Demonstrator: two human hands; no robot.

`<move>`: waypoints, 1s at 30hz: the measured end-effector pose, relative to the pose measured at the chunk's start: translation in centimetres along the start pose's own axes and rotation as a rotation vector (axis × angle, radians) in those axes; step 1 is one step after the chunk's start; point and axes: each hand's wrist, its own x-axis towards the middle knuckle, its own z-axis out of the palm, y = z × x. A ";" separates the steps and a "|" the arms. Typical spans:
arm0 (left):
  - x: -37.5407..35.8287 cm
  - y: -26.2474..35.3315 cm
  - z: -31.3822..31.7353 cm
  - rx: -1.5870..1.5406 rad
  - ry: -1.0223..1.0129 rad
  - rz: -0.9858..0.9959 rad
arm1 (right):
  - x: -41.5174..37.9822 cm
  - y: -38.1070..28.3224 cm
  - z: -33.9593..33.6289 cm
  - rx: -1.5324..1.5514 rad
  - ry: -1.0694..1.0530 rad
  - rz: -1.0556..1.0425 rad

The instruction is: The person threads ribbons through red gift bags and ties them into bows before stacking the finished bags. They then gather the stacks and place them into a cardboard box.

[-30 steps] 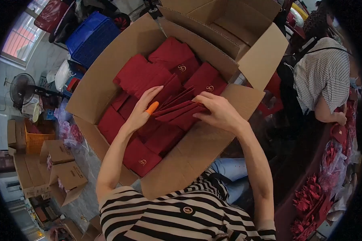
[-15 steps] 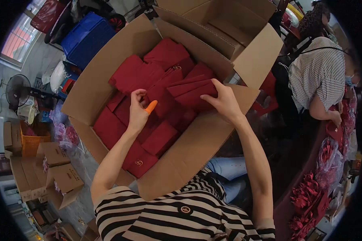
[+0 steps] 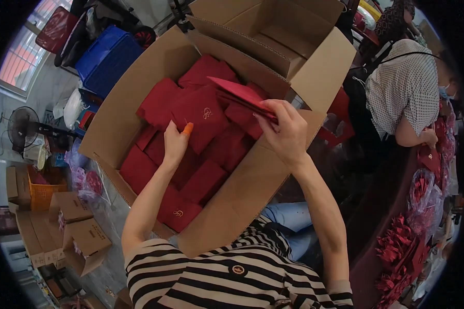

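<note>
Dark red flat pouches, some with a gold emblem, fill the open cardboard box (image 3: 242, 206) in front of me. My left hand (image 3: 175, 145), with an orange cover on its thumb, pinches the lower left edge of one pouch (image 3: 198, 116), its gold emblem facing up. In my right hand (image 3: 287, 131) is a small stack of red pouches (image 3: 241, 92), gripped at its right end and tilted edge-on above the heap. Another emblem-marked pouch (image 3: 179, 211) lies at the near corner of the box.
Behind the box stands a second open carton (image 3: 278, 36). A blue crate (image 3: 108, 59) is at the back left, with smaller cartons (image 3: 87, 242) lower down. At the right, a person in a dotted top (image 3: 404, 87) sits by a table holding red bundles (image 3: 397, 242).
My left hand has closed on a pouch, which now lies emblem up. The stack in my right hand has been lifted and tipped from its fanned, flatter position.
</note>
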 end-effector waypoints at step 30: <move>-1.7 9.2 -1.2 -0.112 -0.426 -0.198 | -3.3 -1.3 5.3 0.339 -0.451 -0.121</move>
